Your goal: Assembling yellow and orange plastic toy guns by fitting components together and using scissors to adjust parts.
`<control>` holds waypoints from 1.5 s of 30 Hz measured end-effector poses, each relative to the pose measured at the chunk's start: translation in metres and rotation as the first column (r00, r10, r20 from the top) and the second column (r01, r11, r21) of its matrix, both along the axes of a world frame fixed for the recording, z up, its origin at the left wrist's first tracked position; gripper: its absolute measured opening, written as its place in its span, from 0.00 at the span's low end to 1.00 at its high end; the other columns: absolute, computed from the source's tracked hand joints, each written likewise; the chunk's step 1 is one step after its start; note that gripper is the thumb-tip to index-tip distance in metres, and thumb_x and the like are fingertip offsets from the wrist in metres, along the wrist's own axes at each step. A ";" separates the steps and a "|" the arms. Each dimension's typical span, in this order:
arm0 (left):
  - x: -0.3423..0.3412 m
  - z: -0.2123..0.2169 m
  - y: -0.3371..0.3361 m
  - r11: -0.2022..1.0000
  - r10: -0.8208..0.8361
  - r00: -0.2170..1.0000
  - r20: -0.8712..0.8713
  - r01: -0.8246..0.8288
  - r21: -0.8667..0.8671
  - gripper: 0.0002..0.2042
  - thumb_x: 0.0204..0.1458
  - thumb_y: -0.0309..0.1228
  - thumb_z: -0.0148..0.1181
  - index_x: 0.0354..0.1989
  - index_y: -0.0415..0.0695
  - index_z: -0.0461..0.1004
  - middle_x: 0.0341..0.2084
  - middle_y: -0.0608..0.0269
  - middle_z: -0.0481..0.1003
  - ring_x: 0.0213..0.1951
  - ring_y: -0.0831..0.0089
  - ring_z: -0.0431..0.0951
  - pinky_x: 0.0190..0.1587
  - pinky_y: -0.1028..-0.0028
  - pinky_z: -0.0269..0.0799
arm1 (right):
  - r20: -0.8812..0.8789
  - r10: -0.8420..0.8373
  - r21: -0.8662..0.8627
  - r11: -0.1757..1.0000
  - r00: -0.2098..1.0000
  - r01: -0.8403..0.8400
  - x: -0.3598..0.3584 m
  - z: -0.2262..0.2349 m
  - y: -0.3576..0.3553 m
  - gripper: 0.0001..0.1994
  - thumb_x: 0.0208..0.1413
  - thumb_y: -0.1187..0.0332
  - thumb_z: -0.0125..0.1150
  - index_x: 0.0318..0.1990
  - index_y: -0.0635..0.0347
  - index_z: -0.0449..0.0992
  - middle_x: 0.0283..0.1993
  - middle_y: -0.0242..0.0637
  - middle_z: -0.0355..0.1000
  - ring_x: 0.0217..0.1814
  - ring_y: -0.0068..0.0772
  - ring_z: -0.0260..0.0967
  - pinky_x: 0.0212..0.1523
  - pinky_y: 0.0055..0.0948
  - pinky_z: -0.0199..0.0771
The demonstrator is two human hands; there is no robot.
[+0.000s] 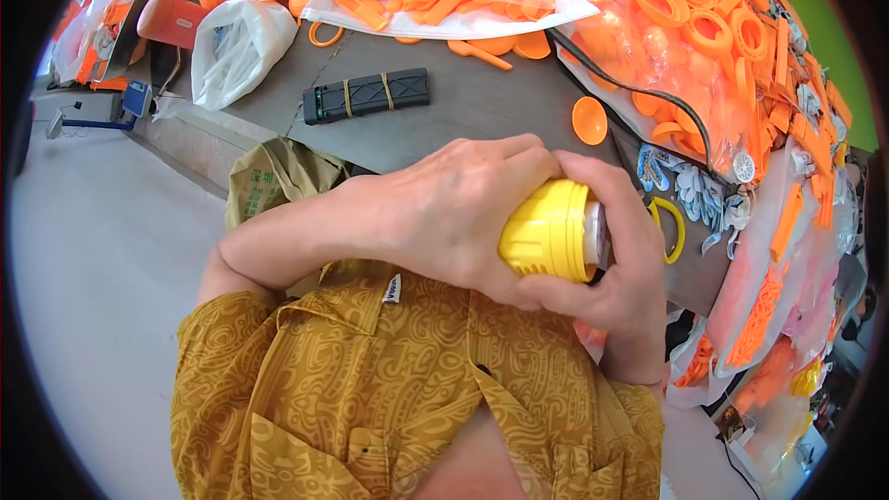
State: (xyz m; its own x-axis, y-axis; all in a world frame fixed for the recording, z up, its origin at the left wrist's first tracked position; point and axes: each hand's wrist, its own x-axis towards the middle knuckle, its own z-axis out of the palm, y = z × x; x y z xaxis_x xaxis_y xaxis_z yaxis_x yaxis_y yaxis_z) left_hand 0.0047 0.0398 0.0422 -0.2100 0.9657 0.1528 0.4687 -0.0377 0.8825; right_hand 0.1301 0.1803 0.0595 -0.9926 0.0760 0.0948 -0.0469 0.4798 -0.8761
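Close in front of my chest, both hands hold a short, ribbed yellow plastic cylinder (546, 236), tilted on its side. My left hand (454, 213) is wrapped round its left end, covering that end. My right hand (630, 250) curls over its right end, fingers above and thumb below. A clear and whitish round piece (595, 233) shows at that end, partly hidden by the right hand; I cannot tell whether it is fixed in the cylinder. Just beyond my right hand lie yellow-handled scissors (674, 227), their blades mostly hidden.
On the grey table (500, 116) lies a black ridged block (367, 95) with two rubber bands. Nearby are an orange oval cup (589, 120), a white plastic bag (239, 48) and small blue-and-white printed pieces (699, 190). Clear bags of orange parts (681, 14) fill the back and right.
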 end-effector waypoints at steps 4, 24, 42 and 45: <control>-0.010 0.014 -0.021 0.999 -0.018 0.994 -0.107 0.013 -0.047 0.28 0.27 0.35 0.67 0.39 0.33 0.65 0.28 0.51 0.70 0.29 0.56 0.73 0.29 0.67 0.69 | -0.113 -0.087 -0.066 0.995 0.990 0.080 0.015 -0.006 0.001 0.38 0.27 0.61 0.75 0.48 0.68 0.62 0.45 0.48 0.65 0.44 0.41 0.66 0.45 0.32 0.67; -0.021 0.007 -0.028 0.967 -0.037 0.928 -0.371 0.127 0.220 0.30 0.40 0.47 0.61 0.43 0.30 0.67 0.31 0.49 0.72 0.25 0.62 0.73 0.25 0.71 0.70 | -0.514 -0.052 0.036 0.996 0.856 0.082 0.022 -0.030 -0.014 0.40 0.32 0.58 0.73 0.50 0.67 0.54 0.46 0.54 0.60 0.45 0.46 0.65 0.42 0.36 0.73; 0.000 0.021 -0.015 0.973 0.165 0.772 -0.613 -0.028 0.228 0.30 0.44 0.49 0.54 0.44 0.32 0.65 0.34 0.50 0.71 0.33 0.57 0.73 0.36 0.62 0.70 | -0.428 -0.213 -0.095 0.977 0.878 0.190 0.028 -0.041 -0.014 0.43 0.33 0.52 0.70 0.53 0.68 0.53 0.51 0.57 0.58 0.49 0.42 0.61 0.49 0.36 0.64; -0.011 0.021 -0.009 0.985 0.062 0.761 -0.646 0.056 0.160 0.29 0.40 0.48 0.58 0.40 0.32 0.65 0.33 0.50 0.71 0.31 0.58 0.73 0.34 0.64 0.71 | -0.392 -0.224 -0.081 0.975 0.892 0.209 0.028 -0.037 -0.017 0.43 0.31 0.57 0.73 0.51 0.68 0.52 0.47 0.50 0.57 0.48 0.43 0.62 0.46 0.36 0.67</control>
State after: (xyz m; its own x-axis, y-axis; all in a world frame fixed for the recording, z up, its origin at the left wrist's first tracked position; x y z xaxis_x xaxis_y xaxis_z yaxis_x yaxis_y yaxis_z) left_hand -0.0058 0.0303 0.0631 -0.0065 0.9145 0.4045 0.9252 -0.1480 0.3494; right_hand 0.1582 0.1637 0.0221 -0.8320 0.2952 0.4698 -0.2924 0.4863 -0.8234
